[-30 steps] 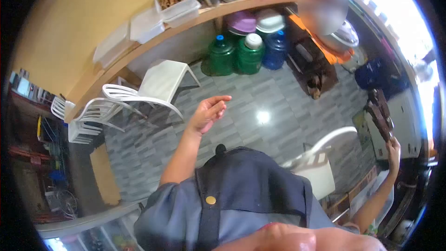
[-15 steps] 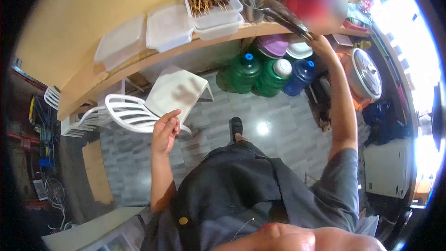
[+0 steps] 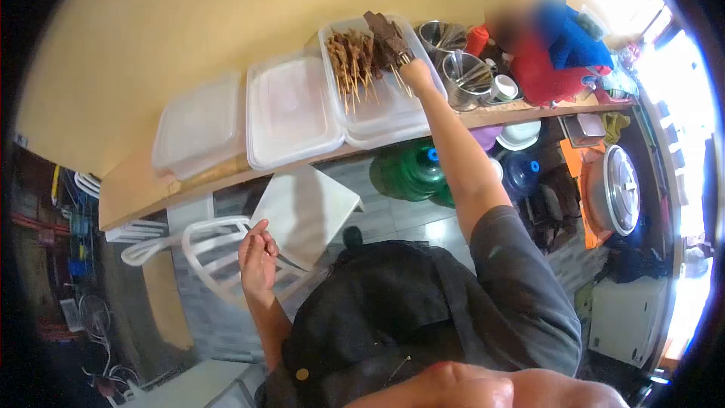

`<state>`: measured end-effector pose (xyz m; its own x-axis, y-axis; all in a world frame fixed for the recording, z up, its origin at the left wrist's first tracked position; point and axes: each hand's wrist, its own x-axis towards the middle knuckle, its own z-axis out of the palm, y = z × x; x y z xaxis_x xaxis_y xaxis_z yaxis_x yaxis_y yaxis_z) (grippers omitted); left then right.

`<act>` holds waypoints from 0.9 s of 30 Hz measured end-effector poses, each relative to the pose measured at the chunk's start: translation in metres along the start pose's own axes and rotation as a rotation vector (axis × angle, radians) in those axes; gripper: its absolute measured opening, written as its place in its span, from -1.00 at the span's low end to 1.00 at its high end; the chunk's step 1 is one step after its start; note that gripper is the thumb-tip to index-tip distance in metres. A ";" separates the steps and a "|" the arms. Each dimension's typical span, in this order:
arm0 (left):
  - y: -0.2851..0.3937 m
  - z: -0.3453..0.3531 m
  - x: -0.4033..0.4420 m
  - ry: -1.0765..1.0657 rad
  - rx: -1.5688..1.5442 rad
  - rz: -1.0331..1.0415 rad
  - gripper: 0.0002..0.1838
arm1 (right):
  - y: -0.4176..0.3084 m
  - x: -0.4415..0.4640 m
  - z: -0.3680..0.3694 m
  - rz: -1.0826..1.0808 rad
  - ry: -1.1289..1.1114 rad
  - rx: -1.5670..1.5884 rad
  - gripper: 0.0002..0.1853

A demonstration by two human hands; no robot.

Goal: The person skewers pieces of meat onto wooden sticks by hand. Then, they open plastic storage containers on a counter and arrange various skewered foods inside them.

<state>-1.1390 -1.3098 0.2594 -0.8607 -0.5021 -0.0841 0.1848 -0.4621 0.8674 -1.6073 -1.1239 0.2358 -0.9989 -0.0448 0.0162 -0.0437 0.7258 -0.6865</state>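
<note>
My right hand [image 3: 415, 75] is closed around the sticks of a bunch of dark meat skewers [image 3: 387, 36]. It holds them over the right side of a clear plastic container [image 3: 381, 115]. Lighter brown meat skewers [image 3: 349, 60] lie in the left part of that container, their bare sticks pointing toward me. Some dark pieces beside them are partly hidden by the bunch. My left hand [image 3: 258, 257] hangs over a white plastic chair [image 3: 219, 257], fingers loosely curled and holding nothing.
Two lidded plastic containers [image 3: 294, 113] stand left on the wooden shelf [image 3: 128, 195]. Metal cups with utensils [image 3: 467, 79] and a red bottle [image 3: 477, 39] stand right. Another person [image 3: 547, 72] is behind them. Below are water jugs [image 3: 419, 172], a white table [image 3: 302, 211] and a lidded pot [image 3: 621, 189].
My right hand has carried the dark skewers left, from near the other person to over the open container. The view has shifted closer to the shelf. My left hand remains near the chair.
</note>
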 end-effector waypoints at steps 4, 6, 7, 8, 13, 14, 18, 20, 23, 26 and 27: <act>0.011 -0.014 0.066 -0.039 0.039 -0.019 -0.61 | -0.003 0.025 0.040 0.097 -0.004 0.016 -0.66; 0.019 -0.018 0.094 -0.082 0.036 -0.036 -0.61 | 0.003 0.036 0.056 0.140 -0.056 0.026 -0.68; 0.023 -0.021 0.109 -0.113 0.041 -0.044 -0.61 | -0.001 0.037 0.057 0.165 -0.079 0.041 -0.69; 0.026 -0.025 0.122 -0.140 0.043 -0.050 -0.61 | -0.004 0.035 0.059 0.139 -0.097 0.009 -0.72; 0.027 -0.026 0.168 -0.177 0.024 -0.091 -0.59 | -0.007 0.030 0.050 0.037 -0.177 -0.110 -0.78; 0.026 -0.023 0.175 -0.165 0.024 -0.086 -0.59 | -0.009 0.031 0.047 0.038 -0.214 -0.154 -0.78; 0.021 -0.011 0.189 -0.166 0.007 -0.083 -0.57 | -0.037 0.004 0.022 -0.225 -0.130 -0.629 -0.77; 0.021 -0.002 0.193 -0.179 0.005 -0.079 -0.57 | -0.031 0.006 0.026 -0.381 0.015 -0.693 -0.79; 0.019 0.012 0.197 -0.181 0.006 -0.076 -0.57 | -0.032 0.004 0.022 -0.507 0.008 -0.676 -0.82; 0.015 0.016 0.205 -0.203 -0.009 -0.070 -0.58 | -0.027 0.005 0.017 -0.525 0.038 -0.547 -0.83; 0.015 0.018 0.207 -0.208 -0.004 -0.065 -0.58 | -0.025 0.006 0.016 -0.520 0.070 -0.494 -0.82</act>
<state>-1.3229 -1.4073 0.2643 -0.9500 -0.3101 -0.0365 0.1274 -0.4916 0.8614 -1.6115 -1.1528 0.2413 -0.8445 -0.4372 0.3094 -0.5012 0.8487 -0.1687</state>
